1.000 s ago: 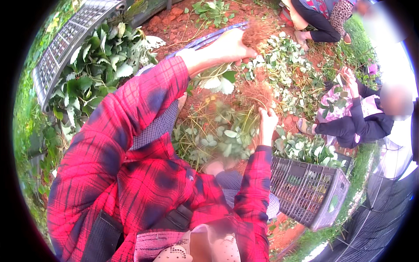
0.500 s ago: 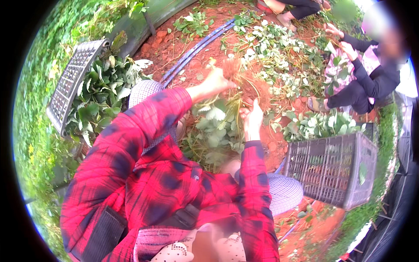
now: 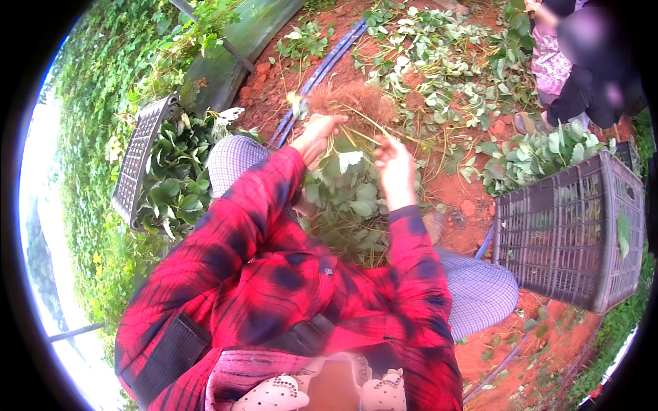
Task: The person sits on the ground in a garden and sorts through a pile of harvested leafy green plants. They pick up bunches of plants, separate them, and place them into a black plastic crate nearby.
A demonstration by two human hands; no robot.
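Note:
Over my lap I hold a strawberry plant with bushy, reddish-brown bare roots (image 3: pixel 360 103) spread away from me. My left hand (image 3: pixel 319 139) is closed around the plant's stems just below the roots. The fingers of my right hand (image 3: pixel 396 166) pinch a thin yellowish stem (image 3: pixel 363 118) that runs up toward the root mass. Green toothed leaves (image 3: pixel 349 195) hang between my forearms, above more leaves and stems between my knees. Exactly how many plants are in my left hand is hidden.
A dark crate (image 3: pixel 140 164) lies tipped at my left beside a leafy pile (image 3: pixel 175 181). Another dark crate (image 3: pixel 558 233) stands right, with leafy plants (image 3: pixel 548 157) behind it. Cut plants (image 3: pixel 439 75) and blue hoses (image 3: pixel 329 61) lie on red soil ahead. A co-worker (image 3: pixel 576 82) squats far right.
The roots have swung left and lie more level, between and beyond my hands. My right hand has risen and now pinches a stem. The view has shifted, moving the right crate outward.

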